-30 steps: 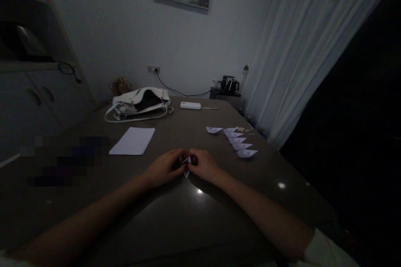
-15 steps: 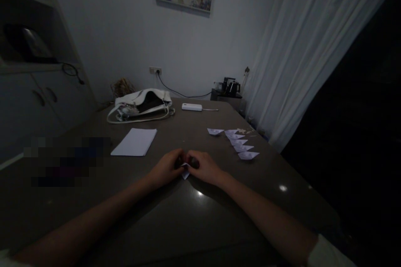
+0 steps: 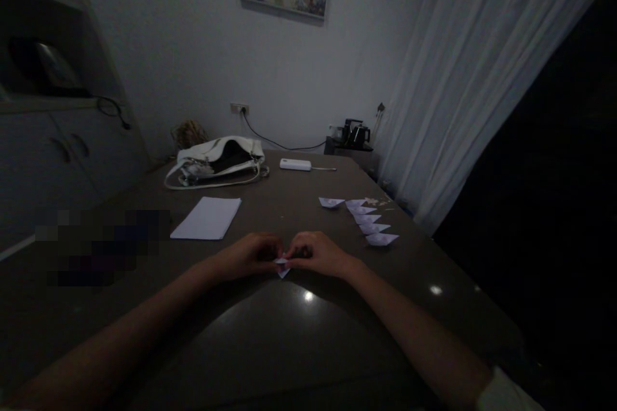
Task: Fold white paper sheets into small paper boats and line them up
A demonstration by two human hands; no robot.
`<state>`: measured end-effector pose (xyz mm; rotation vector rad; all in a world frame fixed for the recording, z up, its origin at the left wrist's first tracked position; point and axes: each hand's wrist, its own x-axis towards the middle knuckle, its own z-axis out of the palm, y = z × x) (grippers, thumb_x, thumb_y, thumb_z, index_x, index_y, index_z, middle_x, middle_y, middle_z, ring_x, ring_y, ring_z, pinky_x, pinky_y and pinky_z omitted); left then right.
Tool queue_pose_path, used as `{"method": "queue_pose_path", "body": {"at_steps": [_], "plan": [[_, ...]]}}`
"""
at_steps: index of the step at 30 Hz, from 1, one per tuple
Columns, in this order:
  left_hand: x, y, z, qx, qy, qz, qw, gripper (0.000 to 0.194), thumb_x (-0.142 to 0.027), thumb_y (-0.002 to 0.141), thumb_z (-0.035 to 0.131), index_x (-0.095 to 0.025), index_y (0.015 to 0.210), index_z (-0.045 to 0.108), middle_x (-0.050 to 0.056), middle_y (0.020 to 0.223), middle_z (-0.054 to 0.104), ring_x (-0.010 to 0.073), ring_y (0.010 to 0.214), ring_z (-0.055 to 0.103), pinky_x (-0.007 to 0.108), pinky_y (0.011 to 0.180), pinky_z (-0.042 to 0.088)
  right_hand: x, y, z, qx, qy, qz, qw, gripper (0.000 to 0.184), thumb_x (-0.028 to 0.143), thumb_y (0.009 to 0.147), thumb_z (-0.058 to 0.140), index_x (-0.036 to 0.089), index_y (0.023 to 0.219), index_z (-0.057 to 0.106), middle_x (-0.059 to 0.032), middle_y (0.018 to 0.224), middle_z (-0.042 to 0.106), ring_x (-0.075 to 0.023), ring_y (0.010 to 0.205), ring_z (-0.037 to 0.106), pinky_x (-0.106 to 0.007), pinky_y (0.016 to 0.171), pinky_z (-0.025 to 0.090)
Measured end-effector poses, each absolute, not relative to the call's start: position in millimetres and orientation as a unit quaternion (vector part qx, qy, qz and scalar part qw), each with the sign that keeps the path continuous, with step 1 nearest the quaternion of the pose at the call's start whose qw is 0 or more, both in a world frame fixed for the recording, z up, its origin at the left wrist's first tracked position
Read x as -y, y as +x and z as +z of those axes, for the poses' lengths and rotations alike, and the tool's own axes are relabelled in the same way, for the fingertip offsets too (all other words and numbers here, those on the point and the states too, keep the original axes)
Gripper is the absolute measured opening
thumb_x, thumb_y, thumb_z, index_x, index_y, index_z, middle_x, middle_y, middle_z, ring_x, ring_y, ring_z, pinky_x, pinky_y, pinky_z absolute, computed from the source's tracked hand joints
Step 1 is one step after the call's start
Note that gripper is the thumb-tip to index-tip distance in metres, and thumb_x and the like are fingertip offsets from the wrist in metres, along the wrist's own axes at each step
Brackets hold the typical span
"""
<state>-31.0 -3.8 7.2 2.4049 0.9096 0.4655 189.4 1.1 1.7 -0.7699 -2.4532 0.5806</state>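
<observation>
My left hand [image 3: 250,255] and my right hand [image 3: 315,252] meet at the middle of the dark table [image 3: 270,327], fingers pinched together on a small folded piece of white paper [image 3: 282,268]. Only a corner of the paper shows between and below the fingertips. To the right lies a row of several finished folded paper shapes [image 3: 369,221], an arm's reach from my right hand. A stack of flat white sheets [image 3: 207,218] lies beyond my left hand.
A white handbag [image 3: 216,162] and a white power bank [image 3: 295,165] with a cable sit at the table's far end. A kettle [image 3: 354,133] stands on a low stand near the white curtain [image 3: 463,77]. Cabinets [image 3: 58,154] are at the left.
Both hands have shifted slightly toward me and lowered over the paper, with the fingertips turned down onto it. The camera view has barely moved.
</observation>
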Motion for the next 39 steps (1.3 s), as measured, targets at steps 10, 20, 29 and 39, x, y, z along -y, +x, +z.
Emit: {"method": "queue_pose_path", "body": {"at_steps": [10,20,29,39], "plan": [[1,-33,9,-0.329,0.890,0.165,0.268,0.027,-0.039,0.086,0.052,-0.016,0.087,0.065,0.005,0.089,0.057,0.0161,0.078,0.057,0.024,0.068,0.042,-3,190,-1,0.898,-0.283,0.236,0.241,0.017,0.031,0.078,0.067,0.016,0.084,0.070,-0.0033,0.084,0.065,-0.0121,0.074,0.058,-0.021,0.064,0.039],[-1,-31,3,-0.353,0.887,0.180,0.237,0.026,-0.040,0.079,0.059,-0.017,0.089,0.061,0.003,0.084,0.057,0.0164,0.075,0.054,0.024,0.064,0.039,-1,186,-4,0.869,-0.344,0.260,0.242,0.025,0.033,0.068,0.074,0.017,0.085,0.065,0.0015,0.073,0.060,-0.0084,0.060,0.049,-0.019,0.054,0.034],[2,-27,-2,-0.382,0.880,0.189,0.210,0.039,-0.053,0.075,0.059,-0.016,0.086,0.061,0.005,0.085,0.057,0.0190,0.078,0.053,0.027,0.066,0.040,2,187,-4,0.861,-0.380,0.267,0.209,0.030,0.041,0.070,0.071,0.016,0.083,0.063,-0.0010,0.076,0.061,-0.0107,0.067,0.054,-0.020,0.056,0.035],[5,-25,1,-0.370,0.774,0.222,0.463,0.032,-0.043,0.074,0.065,-0.014,0.085,0.056,0.001,0.075,0.059,0.0158,0.071,0.056,0.025,0.062,0.042,6,186,2,0.865,-0.359,0.281,0.208,0.031,0.044,0.073,0.067,0.014,0.081,0.064,0.0011,0.070,0.058,-0.0088,0.062,0.049,-0.019,0.054,0.032]]}}
